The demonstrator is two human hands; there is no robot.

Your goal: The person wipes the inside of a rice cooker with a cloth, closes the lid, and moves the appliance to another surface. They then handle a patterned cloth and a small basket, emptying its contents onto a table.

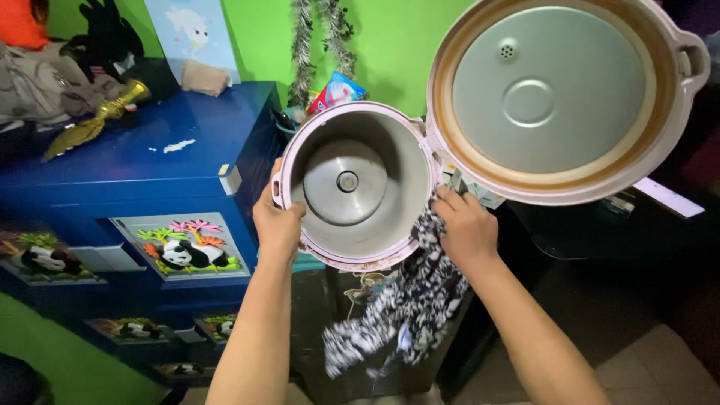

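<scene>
1. Nearest, the black-and-white patterned cloth point(409, 315) hangs down from the right hand point(466, 229), its lower end loose above the floor, so that only the upper part meets the cooker.
2. Right hand: grip closed round the bunched top of the cloth, pressing it against the outer wall of the rice cooker point(352, 184) just below the rim, beside the hinge.
3. Left hand point(276, 221): grip closed over the opposite rim, thumb hooked inside, evidently steadying the body against the other hand's push.
4. Rice cooker: pale pink, with no inner pot, the heating plate exposed at its bottom.
5. Lid point(555, 94): swung fully open to the right, its metal inner face turned up.
6. Beyond, a blue cabinet point(150, 165) with panda drawer fronts stands against the green wall point(390, 45).
</scene>
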